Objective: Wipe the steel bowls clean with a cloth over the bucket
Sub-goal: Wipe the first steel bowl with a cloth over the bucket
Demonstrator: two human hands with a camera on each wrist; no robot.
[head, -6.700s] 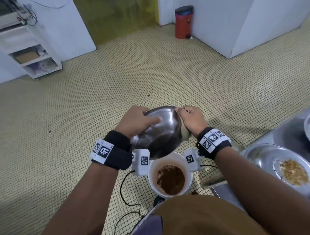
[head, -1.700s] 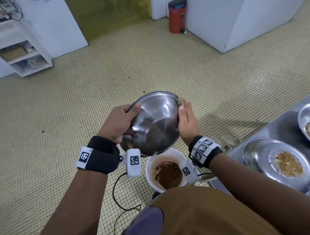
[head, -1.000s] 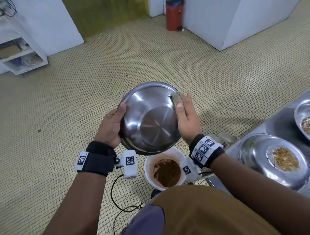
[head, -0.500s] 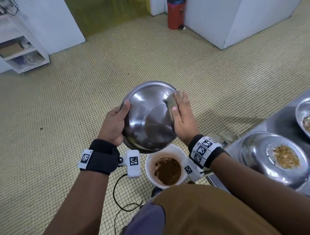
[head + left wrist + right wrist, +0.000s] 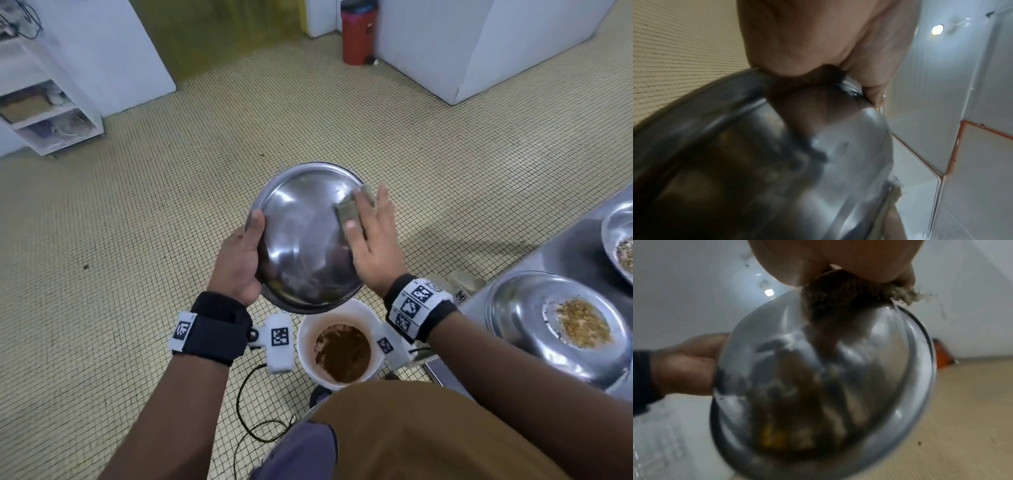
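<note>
The left hand (image 5: pixel 241 260) is gripping the steel bowl (image 5: pixel 301 240) by its left rim, thumb lying over the edge and fingers curling behind the underside. The bowl is tilting toward the person, its hollow facing the head camera, and is hanging just above and slightly beyond the white bucket (image 5: pixel 306 346), which is standing on the tiled floor (image 5: pixel 137 222) and holding brown sludge. The right hand (image 5: pixel 373 250) is lying against the bowl's right inner wall with fingers straight and flat, pressing a folded tan cloth (image 5: pixel 347 214) onto the steel near the upper right rim. In the right wrist view the cloth's (image 5: pixel 840 293) frayed edge is sticking out over the bowl's rim. To the right of the bucket, a large steel dish (image 5: pixel 513 308) with dry crumbs is sitting on a steel counter (image 5: pixel 565 253).
</note>
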